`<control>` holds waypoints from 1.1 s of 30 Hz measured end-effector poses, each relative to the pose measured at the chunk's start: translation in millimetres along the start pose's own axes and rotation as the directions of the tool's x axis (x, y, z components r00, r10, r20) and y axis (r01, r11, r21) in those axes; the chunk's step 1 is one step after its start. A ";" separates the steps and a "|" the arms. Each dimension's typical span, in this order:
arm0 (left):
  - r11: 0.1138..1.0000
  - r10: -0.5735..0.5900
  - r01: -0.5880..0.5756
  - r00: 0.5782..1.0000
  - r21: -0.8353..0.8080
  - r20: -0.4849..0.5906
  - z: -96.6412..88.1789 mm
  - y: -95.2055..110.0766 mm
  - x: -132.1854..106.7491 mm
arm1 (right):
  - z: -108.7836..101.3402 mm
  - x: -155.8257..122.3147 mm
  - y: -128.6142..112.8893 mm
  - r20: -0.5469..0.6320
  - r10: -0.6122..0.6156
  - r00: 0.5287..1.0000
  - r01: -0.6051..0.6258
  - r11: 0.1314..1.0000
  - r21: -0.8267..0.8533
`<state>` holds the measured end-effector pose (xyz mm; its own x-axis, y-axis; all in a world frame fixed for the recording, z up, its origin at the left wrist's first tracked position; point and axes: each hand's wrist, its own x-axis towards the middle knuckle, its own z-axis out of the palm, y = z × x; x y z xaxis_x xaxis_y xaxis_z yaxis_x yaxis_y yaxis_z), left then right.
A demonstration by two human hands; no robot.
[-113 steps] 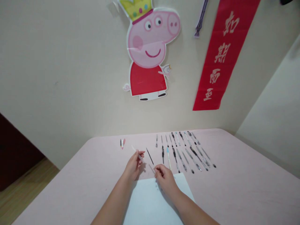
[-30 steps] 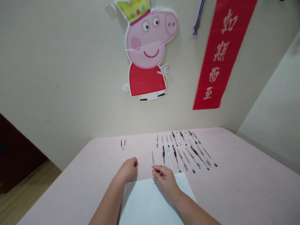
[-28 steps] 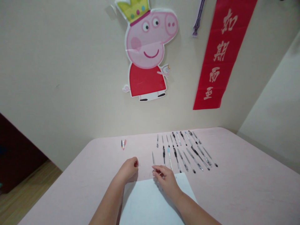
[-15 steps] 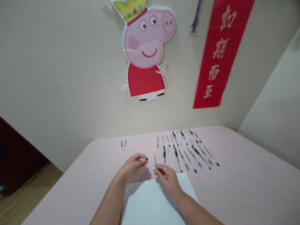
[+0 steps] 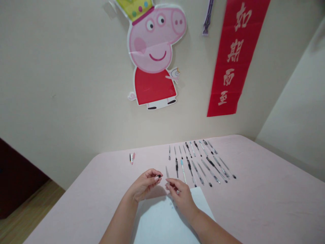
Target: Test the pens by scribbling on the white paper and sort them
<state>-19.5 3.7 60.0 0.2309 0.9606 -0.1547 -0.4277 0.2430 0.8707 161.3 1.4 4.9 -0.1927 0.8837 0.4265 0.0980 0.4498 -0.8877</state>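
My left hand [image 5: 144,185] pinches a small black pen cap [image 5: 159,176] between thumb and fingertips; most of it is covered. Just to its right, my right hand [image 5: 180,192] is closed around a slim grey pen [image 5: 167,171], whose narrow end points up and away from me. The cap and the pen are apart, with a small gap between them. Both hands are above the far edge of a white sheet [image 5: 162,225]. A few small bluish-grey marks or bits [image 5: 172,205], too small to make out, show on the sheet beside my right hand.
Two rows of pens [image 5: 199,173], clear, black and light blue, lie on the pink tabletop [image 5: 266,193] beyond my right hand. Three small items [image 5: 132,158] lie at the far left. Behind the table rises a wall with a pig cutout [image 5: 155,84] and a red banner [image 5: 233,61].
My left hand has moved slightly right and nearer to me, bringing the cap closer to the pen. My right hand holds the pen almost still. The view has shifted a little.
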 end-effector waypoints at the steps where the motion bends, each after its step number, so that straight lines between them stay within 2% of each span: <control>1: 1.000 0.000 0.000 1.000 -0.009 0.003 -0.7 -0.4 -0.1 | -0.1 -0.1 -0.5 0.002 -0.002 1.000 0.002 1.000 -0.001; 5: 0.999 -0.017 0.017 1.000 -0.033 0.020 -2.1 -2.3 0.5 | 0.4 -0.6 -0.7 0.003 0.010 1.000 -0.010 1.000 0.011; 8: 0.999 -0.024 0.024 1.000 0.024 0.000 1.8 -3.8 2.1 | 1.0 -0.8 1.4 -0.017 0.024 1.000 -0.024 1.000 0.020; 12: 0.973 0.075 -0.063 0.996 0.221 -0.045 12.0 -4.6 4.5 | 0.8 -1.4 6.4 -0.015 0.044 0.999 -0.043 0.998 0.036; 16: 0.885 0.180 -0.146 0.983 0.442 -0.036 19.4 -5.1 6.9 | 1.0 -2.3 11.8 -0.010 0.058 0.998 -0.057 0.996 0.066; 19: 0.774 0.288 -0.213 0.957 0.597 -0.032 22.8 -6.0 8.4 | 1.9 -2.7 13.7 -0.024 0.052 0.998 -0.050 0.995 0.091; 24: 0.482 0.457 -0.330 0.885 0.812 0.089 28.2 -5.8 7.3 | 2.2 -2.0 10.2 -0.031 0.053 0.998 -0.050 0.994 0.097; 29: 0.246 0.515 -0.396 0.827 0.885 0.227 32.2 -6.3 5.0 | 2.2 -1.2 8.8 -0.014 0.038 0.999 -0.036 0.988 0.151; 33: 0.105 0.530 -0.411 0.794 0.906 0.299 35.3 -9.7 4.3 | 2.7 -0.4 10.3 -0.005 0.042 0.999 -0.041 0.988 0.148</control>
<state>16.5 0.7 67.3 0.2175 0.8508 0.4783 0.6516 -0.4914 0.5779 159.8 5.4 -4.9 -0.1832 0.9026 0.3896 -0.0400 0.3891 -0.9203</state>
